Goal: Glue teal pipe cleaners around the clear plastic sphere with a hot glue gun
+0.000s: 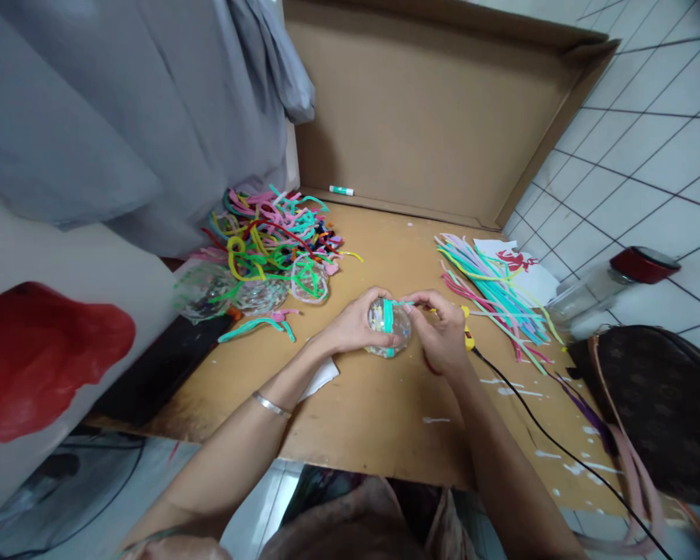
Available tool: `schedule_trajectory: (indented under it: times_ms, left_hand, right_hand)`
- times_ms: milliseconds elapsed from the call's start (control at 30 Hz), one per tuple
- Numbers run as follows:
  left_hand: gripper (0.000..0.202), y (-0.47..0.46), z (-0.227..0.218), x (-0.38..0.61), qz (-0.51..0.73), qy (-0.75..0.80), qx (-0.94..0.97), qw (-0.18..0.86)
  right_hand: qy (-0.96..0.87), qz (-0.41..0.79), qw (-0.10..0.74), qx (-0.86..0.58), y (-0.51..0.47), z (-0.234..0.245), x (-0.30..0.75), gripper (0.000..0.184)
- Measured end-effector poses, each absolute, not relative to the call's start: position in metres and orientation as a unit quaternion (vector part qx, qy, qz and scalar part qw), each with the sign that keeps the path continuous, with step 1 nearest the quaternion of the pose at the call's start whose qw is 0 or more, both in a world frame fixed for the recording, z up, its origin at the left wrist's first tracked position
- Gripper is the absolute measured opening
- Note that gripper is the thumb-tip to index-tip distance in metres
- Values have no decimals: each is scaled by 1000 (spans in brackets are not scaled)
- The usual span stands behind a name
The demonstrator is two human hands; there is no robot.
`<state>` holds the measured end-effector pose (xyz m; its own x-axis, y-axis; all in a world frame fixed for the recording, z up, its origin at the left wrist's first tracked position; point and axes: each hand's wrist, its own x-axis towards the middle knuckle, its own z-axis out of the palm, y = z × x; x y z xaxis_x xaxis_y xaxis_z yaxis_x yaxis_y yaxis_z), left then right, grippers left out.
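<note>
My left hand is closed round a small clear glittery ball held just above the wooden table. A teal fuzzy pipe cleaner is wrapped over the ball. My right hand pinches the end of that teal pipe cleaner at the ball's top right. A silver bangle sits on my left wrist.
A tangled pile of coloured pipe cleaners and clear glittery balls lies at the left. Straight pipe cleaners lie at the right beside a red-lidded jar and a brown bag. A black cable crosses the table. A cardboard sheet stands behind.
</note>
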<state>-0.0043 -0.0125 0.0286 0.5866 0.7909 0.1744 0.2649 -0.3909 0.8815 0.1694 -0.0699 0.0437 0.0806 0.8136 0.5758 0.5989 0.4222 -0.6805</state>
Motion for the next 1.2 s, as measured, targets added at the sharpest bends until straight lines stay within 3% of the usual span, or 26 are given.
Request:
schedule_trajectory:
  times_ms: [400, 1200]
  left_hand:
    - [62, -12, 29, -6, 304, 333, 766, 459]
    - [63, -10, 25, -4, 334, 304, 791, 413]
  right_hand:
    - [-658, 163, 532, -508, -71, 42, 171, 8]
    - [-726, 116, 517, -439, -72, 38, 173, 17]
